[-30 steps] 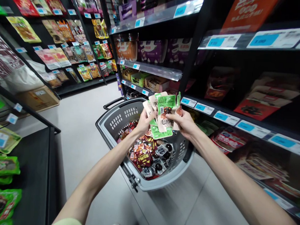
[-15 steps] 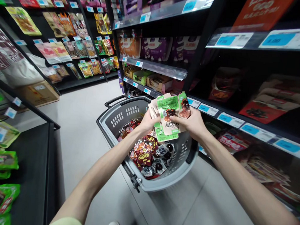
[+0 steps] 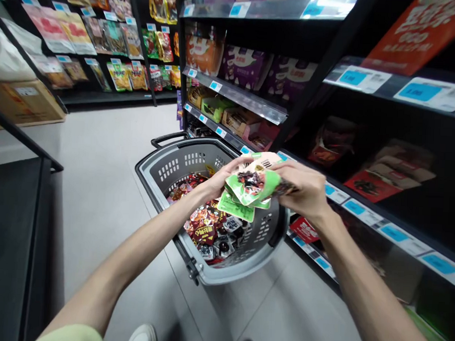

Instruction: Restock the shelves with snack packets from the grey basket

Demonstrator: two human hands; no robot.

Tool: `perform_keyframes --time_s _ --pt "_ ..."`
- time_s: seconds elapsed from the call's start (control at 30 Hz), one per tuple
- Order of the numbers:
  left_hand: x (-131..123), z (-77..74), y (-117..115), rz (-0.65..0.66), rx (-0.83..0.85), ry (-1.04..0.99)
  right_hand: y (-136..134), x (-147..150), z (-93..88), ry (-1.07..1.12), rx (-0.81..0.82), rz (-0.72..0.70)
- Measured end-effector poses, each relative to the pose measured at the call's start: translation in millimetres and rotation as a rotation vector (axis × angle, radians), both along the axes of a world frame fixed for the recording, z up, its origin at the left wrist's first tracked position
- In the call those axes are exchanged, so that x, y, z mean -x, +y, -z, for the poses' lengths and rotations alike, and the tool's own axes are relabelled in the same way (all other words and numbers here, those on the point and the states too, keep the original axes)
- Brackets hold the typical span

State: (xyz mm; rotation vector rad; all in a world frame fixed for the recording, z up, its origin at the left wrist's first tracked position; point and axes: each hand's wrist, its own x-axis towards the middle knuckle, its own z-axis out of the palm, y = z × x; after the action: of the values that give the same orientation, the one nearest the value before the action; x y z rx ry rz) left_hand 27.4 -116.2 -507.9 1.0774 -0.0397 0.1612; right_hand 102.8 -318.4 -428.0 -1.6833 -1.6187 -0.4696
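Observation:
Several green-and-cream snack packets (image 3: 251,186) are bunched between my two hands, above the right side of a grey shopping basket (image 3: 241,276). My left hand (image 3: 227,178) is closed on the left edge of the bunch, its thumb side partly behind the packets. From the right, my right hand (image 3: 304,186) grips the packets from above with bent fingers, the back of the hand facing up. Inside the basket lie dark red snack packets (image 3: 204,225) and, beside them, clear-and-black wrapped snacks (image 3: 226,245).
A black shelf rack with blue price tags (image 3: 396,232) runs along the right, close to the basket. Bagged snacks (image 3: 120,76) hang at the far left. A cardboard box (image 3: 27,101) and a low black shelf (image 3: 9,231) stand on the left. My shoe (image 3: 143,336) shows below.
The view has shifted, with the basket slightly further left. My right hand has turned over the packets, which were fanned out flat and are now bunched and tilted.

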Motion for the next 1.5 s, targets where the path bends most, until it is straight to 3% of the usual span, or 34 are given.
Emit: perform_keyframes --time_s 0.1,0.27,0.4,0.53,0.63,0.7,0.83,0.97,1.17,1.37,1.5 --pt "0.5 0.8 5.9 0.032 -0.028 0.094 1.8 -8.3 4.5 -0.095 0.066 -0.096" --pt "9.0 -9.4 0.8 0.092 0.106 0.082 0.3 -12.5 6.6 -0.129 0.142 -0.099" --pt "13.0 -14.6 -7.8 0.148 0.044 0.04 1.6 -10.7 5.1 -0.119 0.156 -0.011" --pt "10.9 -11.4 -11.6 0.073 -0.075 0.071 -0.9 -18.7 6.2 -0.003 0.144 0.181" --pt "8.6 -9.1 -12.0 -0.014 -0.132 0.069 -8.9 -30.3 7.9 0.228 0.163 0.427" --pt "6.7 -8.1 -10.7 -0.101 -0.145 0.067 -14.5 -37.4 10.2 0.484 0.192 0.471" --pt "1.2 -4.8 -6.0 -0.295 -0.154 0.073 -13.8 -43.2 18.8 1.027 0.115 0.292" --pt "-1.1 -2.3 -5.5 -0.377 -0.224 0.076 2.7 -34.3 25.4 1.285 -0.064 0.178" --pt "0.2 -3.2 -6.1 -0.341 -0.211 0.007 9.1 -21.1 9.2 1.153 -0.062 0.109" --pt "0.4 -6.4 -4.4 -0.177 -0.05 0.088 -14.7 -45.3 -15.9 1.128 -0.317 0.212" --pt "3.2 -9.8 -8.0 -0.097 0.003 0.095 -27.0 -51.5 -28.0 1.095 -0.209 0.262"
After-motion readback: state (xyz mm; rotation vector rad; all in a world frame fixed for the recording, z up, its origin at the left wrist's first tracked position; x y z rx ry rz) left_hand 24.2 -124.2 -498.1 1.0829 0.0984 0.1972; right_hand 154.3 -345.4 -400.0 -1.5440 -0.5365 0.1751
